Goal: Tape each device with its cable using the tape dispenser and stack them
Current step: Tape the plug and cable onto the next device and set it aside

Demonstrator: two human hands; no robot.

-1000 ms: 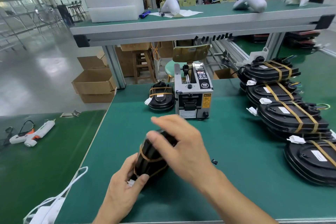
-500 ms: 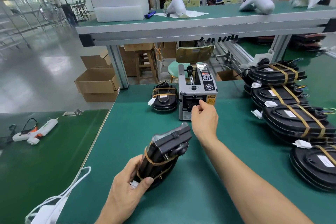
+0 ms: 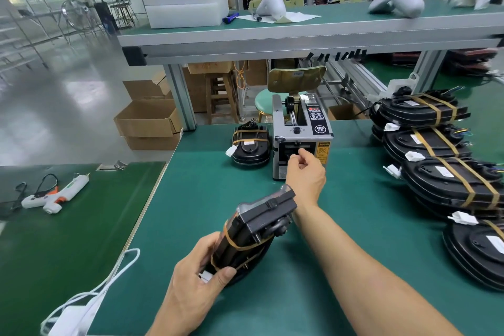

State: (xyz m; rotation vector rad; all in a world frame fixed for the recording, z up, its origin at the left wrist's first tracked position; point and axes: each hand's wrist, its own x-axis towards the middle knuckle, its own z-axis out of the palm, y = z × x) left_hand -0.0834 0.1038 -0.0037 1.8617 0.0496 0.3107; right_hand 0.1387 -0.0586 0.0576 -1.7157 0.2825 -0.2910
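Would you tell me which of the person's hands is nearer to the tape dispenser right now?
The right hand: its fingers are at the outlet on the front of the tape dispenser. The left hand is well short of it, near the table's front edge, gripping the black device.

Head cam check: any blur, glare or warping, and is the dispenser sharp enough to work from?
Head view: dispenser and right hand at its slot are sharp; left hand and device clear; edges blur and bend, wide-angle; window glare washes the floor.
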